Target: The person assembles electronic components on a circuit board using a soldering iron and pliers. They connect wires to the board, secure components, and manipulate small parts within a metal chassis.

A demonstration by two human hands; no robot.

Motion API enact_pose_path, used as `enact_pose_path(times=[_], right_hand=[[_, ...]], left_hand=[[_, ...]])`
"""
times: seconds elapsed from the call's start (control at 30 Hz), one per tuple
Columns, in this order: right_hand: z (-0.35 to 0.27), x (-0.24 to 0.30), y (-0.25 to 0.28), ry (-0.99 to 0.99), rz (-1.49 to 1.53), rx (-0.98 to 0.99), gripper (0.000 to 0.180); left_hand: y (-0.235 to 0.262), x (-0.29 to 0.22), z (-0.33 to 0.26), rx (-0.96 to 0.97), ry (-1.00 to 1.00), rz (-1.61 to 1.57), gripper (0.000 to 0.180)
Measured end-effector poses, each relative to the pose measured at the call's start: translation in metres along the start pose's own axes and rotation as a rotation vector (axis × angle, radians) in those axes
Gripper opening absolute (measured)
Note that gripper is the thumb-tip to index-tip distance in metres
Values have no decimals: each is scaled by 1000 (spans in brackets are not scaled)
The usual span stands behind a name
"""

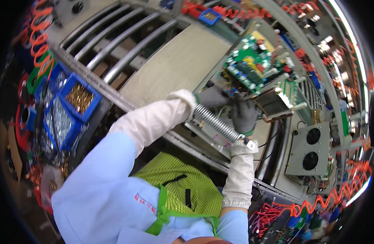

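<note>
Taking the middle of your view as the clock's centre, your left hand (213,97), in a dark grey glove, is between one and two o'clock, reaching toward the lower edge of the board unit (248,67). Its fingers are partly hidden and blurred, so how far they open, and whether they grip anything, cannot be told. Your right hand (243,114), gloved alike, is just short of three o'clock, its fingers bent and pointing up toward the same edge; what they hold, if anything, cannot be told either. The board unit stands between one and two o'clock, beyond both hands, its green boards crowded with parts; a dark block (272,101) sits on its near right side. A thick metal spring (217,123) slants from your left cuff (185,99) toward your right cuff (243,148), ending near the latter; whether it touches either is unclear. A pale board (170,63) lies toward twelve o'clock, with steel rollers (124,44) at eleven. At nine o'clock, a blue bin (92,110) holds brass-coloured pieces, with silver pieces (60,118) beside it. Between three and four sits a grey fan box (298,146) with two black fans (310,161).
</note>
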State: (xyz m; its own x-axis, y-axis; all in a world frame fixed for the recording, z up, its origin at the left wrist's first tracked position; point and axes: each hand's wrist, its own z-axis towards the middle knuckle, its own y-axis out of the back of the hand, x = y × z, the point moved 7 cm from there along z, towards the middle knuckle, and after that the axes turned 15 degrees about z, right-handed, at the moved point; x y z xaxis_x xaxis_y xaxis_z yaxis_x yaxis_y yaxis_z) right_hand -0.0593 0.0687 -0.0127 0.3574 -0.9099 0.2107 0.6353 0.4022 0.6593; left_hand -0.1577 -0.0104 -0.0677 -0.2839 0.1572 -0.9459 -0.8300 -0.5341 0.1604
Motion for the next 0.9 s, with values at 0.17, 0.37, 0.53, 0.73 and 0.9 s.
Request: enact_pose_path(times=[0.17,0.37,0.53,0.73,0.9], right_hand=[[4,-2,4,10,72,-10,33],[8,1,7,-46,97,-5,25],[5,2,5,-45,137,2,25],[4,0,5,-40,135,13,30],[6,0,4,-45,124,1,25]], left_hand=[[5,25,-3,45,227,-81,33],[8,4,-19,-3,366,-177,26],[5,22,-21,52,395,-202,14],[5,-9,-23,38,254,82,14],[7,41,-16,61,296,-131,15]])
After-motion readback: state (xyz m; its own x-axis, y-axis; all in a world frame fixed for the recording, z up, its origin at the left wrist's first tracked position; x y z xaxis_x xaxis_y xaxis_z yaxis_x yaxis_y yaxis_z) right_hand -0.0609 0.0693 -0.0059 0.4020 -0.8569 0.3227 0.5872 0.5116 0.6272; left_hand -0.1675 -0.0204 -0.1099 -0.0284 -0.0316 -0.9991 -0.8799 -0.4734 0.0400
